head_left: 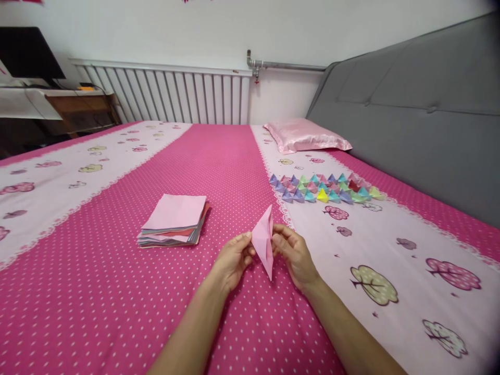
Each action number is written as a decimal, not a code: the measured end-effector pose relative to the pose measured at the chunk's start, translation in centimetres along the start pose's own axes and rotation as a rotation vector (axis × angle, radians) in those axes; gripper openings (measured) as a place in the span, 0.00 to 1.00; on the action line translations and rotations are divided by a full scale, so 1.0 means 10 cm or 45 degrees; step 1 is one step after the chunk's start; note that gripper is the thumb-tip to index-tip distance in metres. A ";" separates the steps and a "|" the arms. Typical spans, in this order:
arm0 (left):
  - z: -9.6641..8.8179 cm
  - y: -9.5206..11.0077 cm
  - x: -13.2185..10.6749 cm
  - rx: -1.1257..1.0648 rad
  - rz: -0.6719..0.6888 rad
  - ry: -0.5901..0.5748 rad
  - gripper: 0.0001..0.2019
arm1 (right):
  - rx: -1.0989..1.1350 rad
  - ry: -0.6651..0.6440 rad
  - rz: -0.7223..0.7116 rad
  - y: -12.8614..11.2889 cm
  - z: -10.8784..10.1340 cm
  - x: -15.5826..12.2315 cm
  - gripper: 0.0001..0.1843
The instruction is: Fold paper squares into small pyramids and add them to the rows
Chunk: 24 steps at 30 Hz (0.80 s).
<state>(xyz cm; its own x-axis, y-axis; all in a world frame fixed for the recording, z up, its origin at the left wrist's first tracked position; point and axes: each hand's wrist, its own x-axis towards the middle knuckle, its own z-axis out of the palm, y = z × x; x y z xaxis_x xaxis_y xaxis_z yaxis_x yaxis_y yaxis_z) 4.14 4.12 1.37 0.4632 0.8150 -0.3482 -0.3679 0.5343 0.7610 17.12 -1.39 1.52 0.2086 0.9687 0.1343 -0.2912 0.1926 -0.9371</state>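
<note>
Between my two hands a folded piece of pink origami paper (264, 240) is held upright, its long points facing up and down. My left hand (234, 256) pinches its left corner between thumb and fingers. On the other side my right hand (294, 254) grips the right edge, with some fingertips hidden behind the paper. To the left lies a stack of square coloured paper (175, 213), a pink sheet on top. Several small folded paper pieces (322, 196) in purple, blue, green, pink, red and yellow stand in rows at the right, beyond my right hand.
All this is on a bed with a pink dotted sheet (219, 151). A pink pillow (304, 135) lies at the far right, against a grey padded headboard (422, 83). Behind the bed are a white radiator (167, 94) and a pipe; a monitor (29, 54) stands far left.
</note>
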 end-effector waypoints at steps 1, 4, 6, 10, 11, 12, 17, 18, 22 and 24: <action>0.00 0.00 0.00 0.002 -0.003 -0.001 0.06 | -0.002 -0.011 0.001 0.00 0.00 0.00 0.18; 0.00 0.00 0.00 0.007 -0.023 -0.002 0.06 | -0.006 -0.026 0.000 -0.02 0.01 0.00 0.19; 0.00 0.00 0.00 0.011 -0.034 -0.005 0.07 | -0.004 -0.033 -0.008 -0.02 0.01 0.01 0.19; -0.01 0.00 0.00 0.017 -0.027 -0.010 0.07 | -0.001 -0.042 -0.027 -0.02 0.01 0.01 0.17; -0.01 -0.01 0.00 0.019 -0.025 -0.015 0.07 | -0.001 -0.045 -0.030 -0.01 0.01 0.01 0.16; -0.01 -0.01 0.00 0.019 -0.024 -0.020 0.07 | -0.001 -0.048 -0.032 -0.01 0.01 0.01 0.16; 0.00 0.00 0.00 0.003 -0.037 -0.020 0.07 | -0.004 -0.034 -0.021 -0.01 0.01 0.01 0.16; 0.00 0.01 -0.01 -0.009 -0.043 -0.020 0.07 | -0.002 -0.027 -0.016 -0.01 0.01 0.01 0.16; 0.01 0.03 -0.01 -0.054 -0.074 -0.015 0.06 | 0.006 -0.009 -0.007 -0.02 0.02 0.01 0.16; 0.01 0.02 -0.01 -0.063 -0.082 -0.006 0.05 | 0.014 0.000 -0.001 -0.03 0.03 0.01 0.16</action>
<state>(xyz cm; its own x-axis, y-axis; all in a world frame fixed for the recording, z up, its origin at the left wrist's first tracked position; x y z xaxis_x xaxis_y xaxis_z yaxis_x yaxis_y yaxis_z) 4.07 4.18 1.61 0.4907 0.7777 -0.3928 -0.3767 0.5959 0.7092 16.95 -1.32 1.85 0.2086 0.9687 0.1347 -0.3011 0.1946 -0.9335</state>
